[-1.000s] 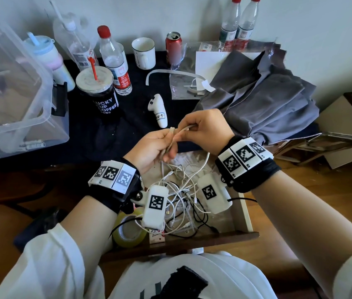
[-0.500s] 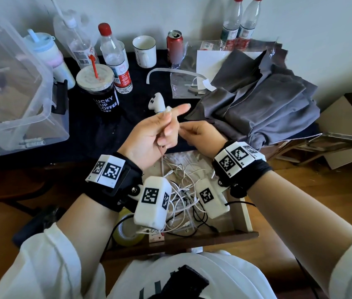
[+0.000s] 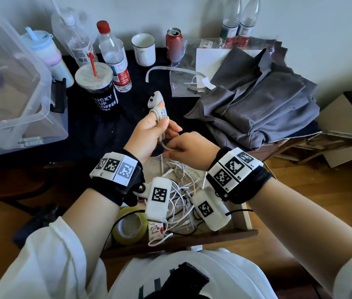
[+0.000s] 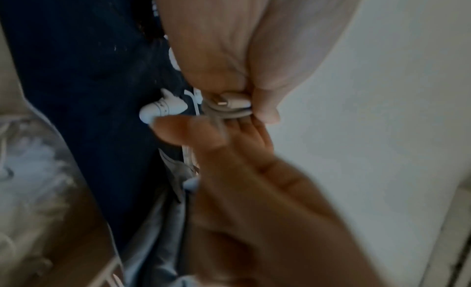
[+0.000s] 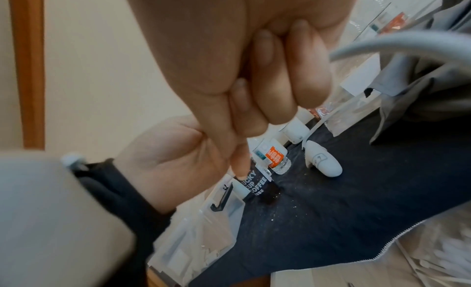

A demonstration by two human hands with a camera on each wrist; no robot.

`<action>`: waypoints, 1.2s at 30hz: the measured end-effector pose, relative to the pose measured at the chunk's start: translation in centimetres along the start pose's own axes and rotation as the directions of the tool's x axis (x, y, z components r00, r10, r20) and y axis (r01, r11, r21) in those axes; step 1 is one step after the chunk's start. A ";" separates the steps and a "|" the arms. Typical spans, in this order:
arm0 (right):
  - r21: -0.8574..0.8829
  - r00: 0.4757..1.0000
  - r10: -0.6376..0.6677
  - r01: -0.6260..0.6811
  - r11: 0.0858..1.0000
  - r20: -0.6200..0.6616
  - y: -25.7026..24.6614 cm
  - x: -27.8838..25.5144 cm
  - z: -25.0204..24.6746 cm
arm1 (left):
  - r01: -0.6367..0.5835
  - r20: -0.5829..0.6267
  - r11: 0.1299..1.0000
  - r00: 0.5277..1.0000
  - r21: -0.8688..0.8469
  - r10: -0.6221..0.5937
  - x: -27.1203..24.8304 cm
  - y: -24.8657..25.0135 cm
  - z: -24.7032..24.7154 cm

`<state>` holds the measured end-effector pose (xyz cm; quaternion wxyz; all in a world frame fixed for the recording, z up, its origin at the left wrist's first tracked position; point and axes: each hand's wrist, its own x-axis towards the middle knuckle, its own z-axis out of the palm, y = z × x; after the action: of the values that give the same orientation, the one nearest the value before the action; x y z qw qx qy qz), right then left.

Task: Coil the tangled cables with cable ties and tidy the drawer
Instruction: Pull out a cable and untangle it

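A: The left hand (image 3: 149, 134) is closed on a white cable (image 3: 159, 117). The first turns go around its raised forefinger, and the plug end is pinched under the thumb, as the left wrist view shows.

B: And the right hand (image 3: 187, 145)?

A: It is just beside the left hand, above the far end of the drawer (image 3: 247, 220). Its fingers are curled and pinch the same cable lower down, where it makes a small loop. The rest of the cable runs down into the tangle (image 3: 181, 190) inside the drawer.

B: What may go wrong?

A: I think the hanging part can catch on the other cables in the drawer. Then a pull would lift the whole tangle, or draw the turns off the finger. The thumb's hold on the plug is also small; if it slips, the coil opens.

B: And the cable ties?

A: A clear bag (image 3: 187, 83) lies beyond the drawer on the dark cloth (image 3: 88, 137) of the table, near grey folded fabric (image 3: 263, 106). It seems to hold white ties, but I cannot tell surely. Beyond the drawer stand bottles, a coffee cup (image 3: 99, 89) and a can against a pale wall. The floor is wood.
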<state>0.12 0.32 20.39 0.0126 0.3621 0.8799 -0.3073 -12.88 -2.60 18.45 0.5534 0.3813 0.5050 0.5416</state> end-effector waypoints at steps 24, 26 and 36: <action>0.483 0.938 0.158 0.011 0.876 -0.308 2.8 0.4 -1.3 | 0.135 0.382 0.926 0.924 -0.353 0.011 -1.1 2.7 -0.3; 0.463 0.969 0.151 -0.045 0.885 -0.194 2.3 0.2 -0.5 | 0.073 0.352 0.918 0.933 -0.389 0.075 -0.8 3.4 0.0; 0.141 1.000 0.009 -0.009 0.990 0.003 -0.4 0.0 -0.1 | -0.002 -0.031 0.993 1.000 -0.122 -0.002 0.2 2.2 0.3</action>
<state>-0.11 0.21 20.68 -0.0103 0.3655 0.8544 -0.3690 -13.09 -2.09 20.65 0.5678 0.3383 0.4794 0.5774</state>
